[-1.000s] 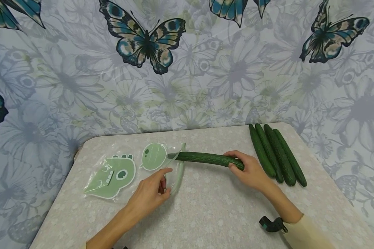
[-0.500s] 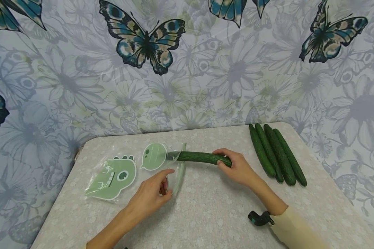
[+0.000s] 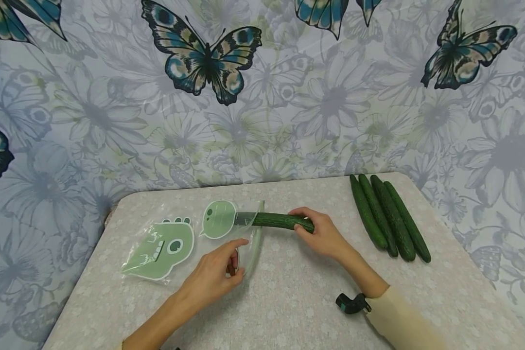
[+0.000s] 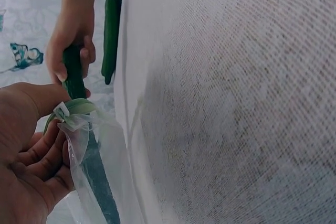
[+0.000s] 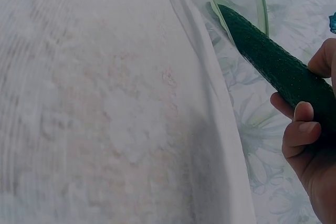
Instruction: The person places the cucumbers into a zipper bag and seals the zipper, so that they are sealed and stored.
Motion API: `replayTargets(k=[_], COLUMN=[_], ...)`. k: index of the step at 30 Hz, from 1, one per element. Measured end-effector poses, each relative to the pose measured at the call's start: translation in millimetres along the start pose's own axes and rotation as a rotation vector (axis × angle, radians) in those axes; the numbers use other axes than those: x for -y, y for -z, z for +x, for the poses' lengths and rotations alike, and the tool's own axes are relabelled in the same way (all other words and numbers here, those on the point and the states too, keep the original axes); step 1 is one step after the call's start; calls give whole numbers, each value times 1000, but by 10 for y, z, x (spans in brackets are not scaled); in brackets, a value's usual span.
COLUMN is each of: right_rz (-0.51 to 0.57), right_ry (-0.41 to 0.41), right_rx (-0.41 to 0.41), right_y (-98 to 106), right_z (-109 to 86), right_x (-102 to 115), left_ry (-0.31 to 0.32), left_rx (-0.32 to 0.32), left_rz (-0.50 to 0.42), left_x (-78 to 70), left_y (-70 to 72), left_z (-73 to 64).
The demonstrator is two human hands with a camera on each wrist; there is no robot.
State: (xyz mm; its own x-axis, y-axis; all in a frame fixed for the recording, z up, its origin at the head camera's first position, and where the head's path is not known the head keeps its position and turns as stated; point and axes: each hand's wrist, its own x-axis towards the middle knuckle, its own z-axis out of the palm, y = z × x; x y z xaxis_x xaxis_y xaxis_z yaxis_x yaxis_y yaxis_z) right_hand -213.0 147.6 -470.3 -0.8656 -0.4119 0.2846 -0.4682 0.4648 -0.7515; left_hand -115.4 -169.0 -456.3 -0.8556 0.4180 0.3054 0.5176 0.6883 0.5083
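My right hand (image 3: 321, 233) grips a long dark green cucumber (image 3: 275, 219) by its right end. The cucumber's other end lies inside a clear zip bag (image 3: 250, 250) with green cartoon prints. In the right wrist view, the cucumber (image 5: 278, 66) passes between the two green edges of the bag's mouth. My left hand (image 3: 212, 267) pinches the near side of that mouth. Seen from the left wrist, the green zip edge (image 4: 79, 107) and some gathered film lie between its thumb and fingers. The cucumber's tip shows only dimly through the plastic.
Several more cucumbers (image 3: 391, 218) lie side by side at the table's right. The bag's dinosaur print (image 3: 166, 248) spreads over the left of the cloth-covered table (image 3: 288, 301). A butterfly-patterned curtain (image 3: 280, 121) hangs behind the table's back edge.
My right hand has moved left, sliding the cucumber further into the bag. The left hand keeps its hold on the bag's mouth and has shifted very slightly right.
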Motion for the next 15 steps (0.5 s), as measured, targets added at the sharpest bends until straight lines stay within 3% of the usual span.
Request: replayTargets(k=[15], right_rz=[11], right_ry=[-26], right_rx=[5], right_y=[-230], right_z=[138], right_x=[-15], left_ry=[-42], left_rx=[26], left_rz=[-21], left_x=[-26], left_y=[-18], left_z=[3])
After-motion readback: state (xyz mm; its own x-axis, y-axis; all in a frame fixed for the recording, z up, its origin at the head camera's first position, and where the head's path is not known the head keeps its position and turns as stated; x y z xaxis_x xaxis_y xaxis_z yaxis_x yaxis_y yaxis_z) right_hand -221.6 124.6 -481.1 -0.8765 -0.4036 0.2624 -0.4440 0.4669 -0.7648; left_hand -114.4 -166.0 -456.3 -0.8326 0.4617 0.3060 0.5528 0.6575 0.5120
